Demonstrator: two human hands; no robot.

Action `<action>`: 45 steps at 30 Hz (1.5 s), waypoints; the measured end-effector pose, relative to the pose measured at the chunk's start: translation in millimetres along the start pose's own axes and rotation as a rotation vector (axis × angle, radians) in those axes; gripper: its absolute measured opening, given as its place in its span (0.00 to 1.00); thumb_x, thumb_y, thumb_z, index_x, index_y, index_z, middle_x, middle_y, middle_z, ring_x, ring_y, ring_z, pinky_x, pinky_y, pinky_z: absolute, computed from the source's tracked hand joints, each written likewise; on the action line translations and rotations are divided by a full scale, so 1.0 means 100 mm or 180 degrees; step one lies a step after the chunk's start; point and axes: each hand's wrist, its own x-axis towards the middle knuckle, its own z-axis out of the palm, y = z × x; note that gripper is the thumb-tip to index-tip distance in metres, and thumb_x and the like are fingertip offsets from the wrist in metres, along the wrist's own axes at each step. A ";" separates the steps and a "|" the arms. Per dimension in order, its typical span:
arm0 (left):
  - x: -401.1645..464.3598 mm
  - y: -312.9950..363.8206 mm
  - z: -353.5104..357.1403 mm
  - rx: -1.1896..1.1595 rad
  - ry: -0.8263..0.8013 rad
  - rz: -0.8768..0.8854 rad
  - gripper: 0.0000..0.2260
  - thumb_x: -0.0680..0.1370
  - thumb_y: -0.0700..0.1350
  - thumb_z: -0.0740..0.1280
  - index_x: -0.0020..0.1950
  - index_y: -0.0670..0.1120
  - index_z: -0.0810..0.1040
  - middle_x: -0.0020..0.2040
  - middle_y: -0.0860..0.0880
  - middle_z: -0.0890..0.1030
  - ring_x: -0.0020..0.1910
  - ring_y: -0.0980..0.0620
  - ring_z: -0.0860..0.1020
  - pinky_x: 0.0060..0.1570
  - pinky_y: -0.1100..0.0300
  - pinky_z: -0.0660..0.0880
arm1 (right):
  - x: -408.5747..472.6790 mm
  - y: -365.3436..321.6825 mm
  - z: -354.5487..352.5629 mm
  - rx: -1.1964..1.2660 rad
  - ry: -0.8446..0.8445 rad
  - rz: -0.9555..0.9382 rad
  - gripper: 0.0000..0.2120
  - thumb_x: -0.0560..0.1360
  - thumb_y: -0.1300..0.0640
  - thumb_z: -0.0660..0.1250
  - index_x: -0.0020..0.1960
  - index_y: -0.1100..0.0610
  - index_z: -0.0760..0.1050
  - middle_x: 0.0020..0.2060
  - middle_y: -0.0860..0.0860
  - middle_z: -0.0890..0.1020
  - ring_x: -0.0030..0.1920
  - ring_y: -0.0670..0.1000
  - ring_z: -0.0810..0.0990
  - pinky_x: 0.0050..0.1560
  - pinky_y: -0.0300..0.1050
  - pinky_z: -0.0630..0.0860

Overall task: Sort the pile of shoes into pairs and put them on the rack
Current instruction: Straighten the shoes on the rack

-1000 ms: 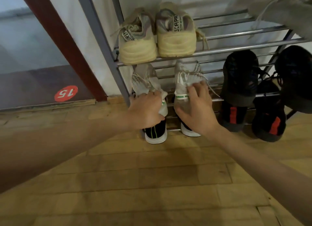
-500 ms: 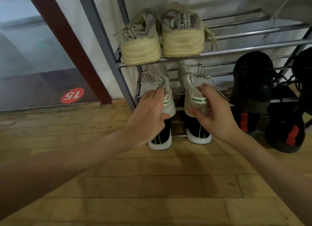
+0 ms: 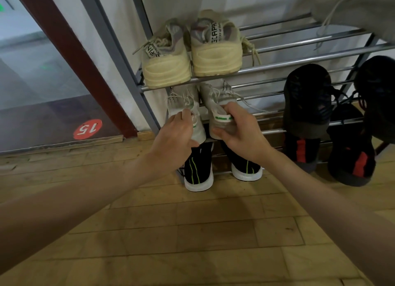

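Observation:
A metal shoe rack stands against the wall. On its middle shelf at the left sit two white sneakers with green heel marks. My left hand grips the heel of the left white sneaker. My right hand grips the heel of the right white sneaker. A cream pair rests heel-out on the shelf above. Below, a black pair with green stripes stands on the lowest shelf, partly hidden by my hands.
Black shoes with red heel patches fill the right of the lower shelves, with more dark shoes above them. A grey shoe with laces hangs at the top right. A wooden floor lies below; a red "15" sticker marks the glass at left.
Both hands have risen with the white sneakers' heels and shifted from covering them to gripping them at the shelf's front edge. The view has drifted so the rack sits further right.

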 end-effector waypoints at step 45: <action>-0.42 -0.07 1.36 0.1240 -0.1471 0.0239 0.29 0.82 0.55 0.55 0.76 0.40 0.54 0.72 0.33 0.59 0.70 0.36 0.63 0.67 0.46 0.65 | -0.97 0.71 0.38 -0.1476 -0.0603 0.2186 0.37 0.74 0.41 0.66 0.78 0.50 0.55 0.74 0.60 0.61 0.68 0.67 0.62 0.69 0.57 0.61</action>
